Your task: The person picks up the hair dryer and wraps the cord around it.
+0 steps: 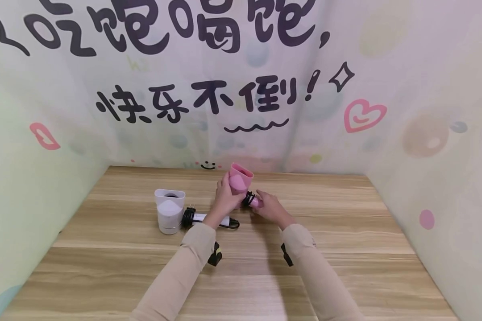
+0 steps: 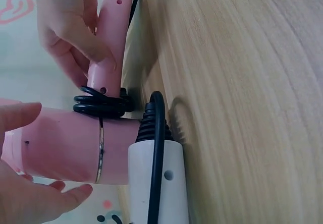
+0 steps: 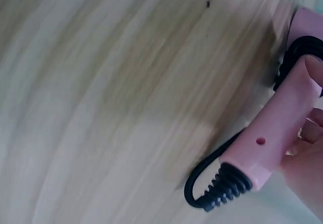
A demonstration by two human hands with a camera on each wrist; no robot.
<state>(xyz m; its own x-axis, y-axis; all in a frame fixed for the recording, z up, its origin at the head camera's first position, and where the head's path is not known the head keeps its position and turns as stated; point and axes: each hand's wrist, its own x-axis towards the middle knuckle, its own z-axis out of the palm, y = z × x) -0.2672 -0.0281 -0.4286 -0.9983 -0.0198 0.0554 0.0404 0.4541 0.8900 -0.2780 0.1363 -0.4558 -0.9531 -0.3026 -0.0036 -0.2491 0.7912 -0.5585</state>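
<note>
A pink hair dryer (image 1: 239, 182) stands upright near the back of the table, its flat nozzle pointing up. My left hand (image 1: 224, 199) holds its barrel, with thumb and fingers on either side in the left wrist view. The pink handle (image 3: 275, 125) points to the right, and my right hand (image 1: 271, 208) grips it. A black cord (image 2: 101, 105) is wound round the handle close to the barrel. To the left stands a white hair dryer (image 1: 170, 216), also nozzle up; its handle (image 2: 159, 183) lies partly behind my left hand in the head view.
The white dryer's black cord (image 1: 188, 217) is coiled round its handle, with the plug prongs sticking up. Both dryers stand on a wood-grain table (image 1: 241, 290). Behind it is a printed wall (image 1: 209, 147), and side walls flank it.
</note>
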